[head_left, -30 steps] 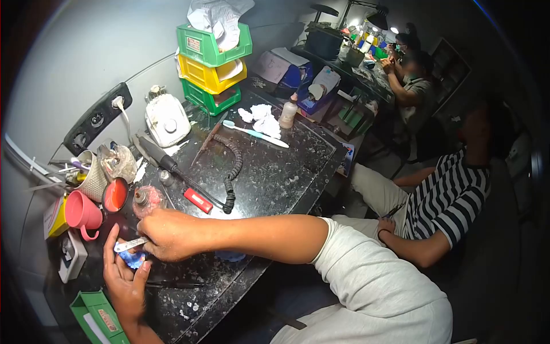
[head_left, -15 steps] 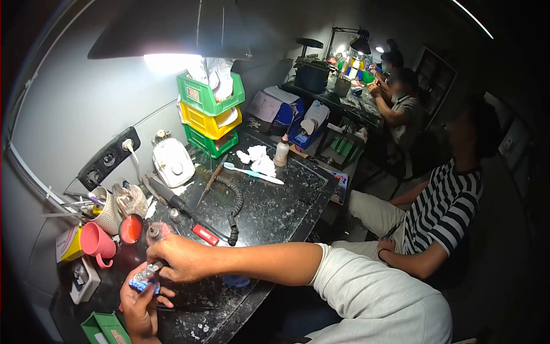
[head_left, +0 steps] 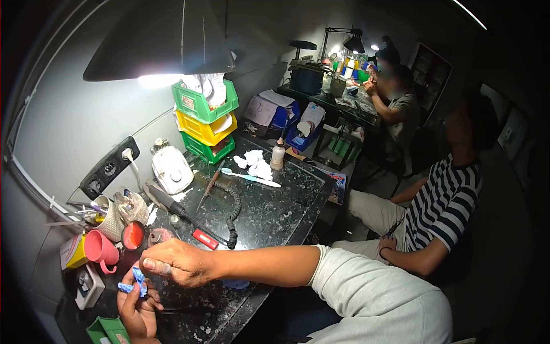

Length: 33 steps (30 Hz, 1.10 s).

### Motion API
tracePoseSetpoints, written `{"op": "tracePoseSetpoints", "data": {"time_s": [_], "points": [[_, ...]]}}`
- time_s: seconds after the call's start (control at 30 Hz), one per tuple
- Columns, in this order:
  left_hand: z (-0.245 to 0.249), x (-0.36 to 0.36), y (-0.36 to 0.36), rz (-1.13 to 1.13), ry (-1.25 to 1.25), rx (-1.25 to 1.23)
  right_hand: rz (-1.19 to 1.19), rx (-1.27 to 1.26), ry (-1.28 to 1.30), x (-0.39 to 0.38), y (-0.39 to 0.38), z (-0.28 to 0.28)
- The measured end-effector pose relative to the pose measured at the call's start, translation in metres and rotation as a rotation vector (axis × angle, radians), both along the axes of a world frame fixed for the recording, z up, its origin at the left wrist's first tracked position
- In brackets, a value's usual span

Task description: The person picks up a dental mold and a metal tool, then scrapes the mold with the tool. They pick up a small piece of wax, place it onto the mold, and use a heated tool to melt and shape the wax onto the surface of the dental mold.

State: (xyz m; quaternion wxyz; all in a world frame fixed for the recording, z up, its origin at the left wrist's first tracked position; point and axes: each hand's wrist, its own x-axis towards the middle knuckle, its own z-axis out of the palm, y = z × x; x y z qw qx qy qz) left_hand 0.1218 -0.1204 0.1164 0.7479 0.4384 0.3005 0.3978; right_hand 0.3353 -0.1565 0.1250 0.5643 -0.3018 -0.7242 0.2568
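Note:
My left hand (head_left: 136, 309) is at the lower left, its fingers and thumb closed on a blue piece (head_left: 135, 284) with an uneven shape. Just above and to the right of that piece is my right hand (head_left: 177, 262), with its fingers curled in and its thumb pressed against them; whatever it pinches, if anything, is hidden. Behind my right hand stands a small bottle (head_left: 156, 236). A red-orange round container (head_left: 133, 235) and a pink mug (head_left: 101, 251) are close by.
Stacked green and yellow bins (head_left: 206, 127), a toothbrush (head_left: 252, 178), white crumpled material (head_left: 259, 167), a bottle (head_left: 278, 156) and a coiled cable (head_left: 236, 209) are on the black table (head_left: 286, 200). A seated person (head_left: 441, 200) in stripes is at the right; others work behind.
My right hand has risen slightly off the blue piece, and the clear-grey item between my hands no longer shows. The blue piece looks turned in my left hand. The view has shifted a little.

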Motion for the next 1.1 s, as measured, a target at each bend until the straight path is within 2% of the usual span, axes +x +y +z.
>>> {"op": "tracePoseSetpoints", "data": {"time_s": [0.2,0.33,0.43,0.77,0.83,1.0,1.07,1.1], "points": [[-0.001,-0.002,0.001,-0.014,-0.084,-0.019,-0.101,0.201,0.000,-0.002,0.004,-0.002],[-0.007,-0.007,0.005,0.021,-0.120,-0.100,-0.128,0.180,0.042,0.002,0.000,0.001],[-0.003,-0.006,0.004,-0.100,-0.137,-0.097,-0.070,0.014,-0.011,0.006,0.000,-0.003],[-0.009,-0.010,0.006,-0.243,-0.119,-0.143,-0.002,0.094,-0.003,-0.006,-0.004,-0.003],[-0.023,-0.019,0.014,-0.202,-0.053,-0.122,-0.031,0.143,0.020,-0.008,-0.004,-0.004],[-0.020,-0.014,0.011,-0.243,-0.039,-0.029,-0.052,0.134,0.037,-0.004,-0.005,0.001],[-0.023,-0.018,0.013,-0.164,0.001,0.004,-0.042,0.100,0.039,-0.004,-0.007,0.001],[-0.022,-0.019,0.016,-0.237,-0.016,0.056,-0.038,0.121,0.033,-0.003,-0.007,0.000]]}}
